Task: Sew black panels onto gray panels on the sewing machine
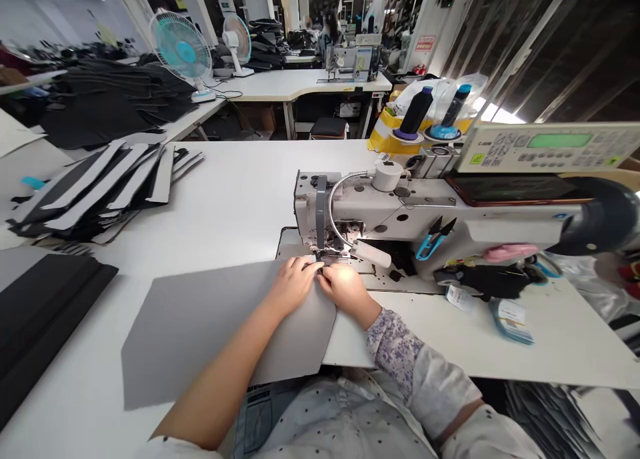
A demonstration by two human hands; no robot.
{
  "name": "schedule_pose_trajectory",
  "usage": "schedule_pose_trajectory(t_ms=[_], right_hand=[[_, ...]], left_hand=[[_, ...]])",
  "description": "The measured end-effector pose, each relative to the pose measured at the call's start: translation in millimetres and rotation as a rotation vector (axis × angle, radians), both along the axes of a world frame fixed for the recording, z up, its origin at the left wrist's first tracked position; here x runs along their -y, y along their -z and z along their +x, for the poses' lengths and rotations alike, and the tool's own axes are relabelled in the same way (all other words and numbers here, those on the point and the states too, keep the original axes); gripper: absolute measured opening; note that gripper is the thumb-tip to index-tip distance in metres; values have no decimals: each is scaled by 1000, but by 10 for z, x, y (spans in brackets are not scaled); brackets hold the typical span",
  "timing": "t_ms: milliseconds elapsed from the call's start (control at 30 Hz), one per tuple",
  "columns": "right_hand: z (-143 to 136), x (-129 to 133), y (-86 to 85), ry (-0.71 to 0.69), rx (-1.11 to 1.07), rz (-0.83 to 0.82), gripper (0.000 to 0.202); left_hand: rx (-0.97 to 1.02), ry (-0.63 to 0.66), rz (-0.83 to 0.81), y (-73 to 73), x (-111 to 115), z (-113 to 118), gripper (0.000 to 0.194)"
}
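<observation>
Grey panel lay on tabletop, near-left of sewing machine | left hand, right hand: fingers bunched at far edge, grip undeterminable | apparently placed to steady that edge.

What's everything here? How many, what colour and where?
Flat panel: 1, grey, front middle.
Sewing machines: at least 2, pale, one near, one far.
Lamp: 1, white, on the near machine.
Thread cones: 2, dark with bluish tops, behind it.
Control box: 1, cream, upper right.
Snips: 1, blue and black, near machine's front.
Tables: at least 2, white, near and far.
Fans: 2, white and blue, far left.
Cut pieces: too overlapped to count, black and pale, left.
Stool: 1, black, by the far table.
Left hand: 1, bare, on the panel.
Right hand: 1, bare, beside the left.
</observation>
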State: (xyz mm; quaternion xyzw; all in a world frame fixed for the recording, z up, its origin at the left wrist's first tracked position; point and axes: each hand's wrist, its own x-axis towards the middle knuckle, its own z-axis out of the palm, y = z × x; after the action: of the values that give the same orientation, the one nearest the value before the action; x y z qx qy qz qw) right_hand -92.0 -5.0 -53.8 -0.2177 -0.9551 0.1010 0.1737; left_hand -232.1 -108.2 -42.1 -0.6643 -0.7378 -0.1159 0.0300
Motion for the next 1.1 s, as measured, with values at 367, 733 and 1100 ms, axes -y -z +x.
schedule_pose_trajectory(t_ms=[367, 733, 1100], right_hand=[[-93, 30, 115, 5, -76, 66, 25], [-116, 25, 136, 16, -65, 17, 24], [-120, 40, 58, 56, -60, -37, 24]], left_hand=[[45, 145, -71, -52, -47, -272, 40], [51, 143, -65, -26, -85, -314, 39], [56, 142, -80, -74, -135, -249, 41]])
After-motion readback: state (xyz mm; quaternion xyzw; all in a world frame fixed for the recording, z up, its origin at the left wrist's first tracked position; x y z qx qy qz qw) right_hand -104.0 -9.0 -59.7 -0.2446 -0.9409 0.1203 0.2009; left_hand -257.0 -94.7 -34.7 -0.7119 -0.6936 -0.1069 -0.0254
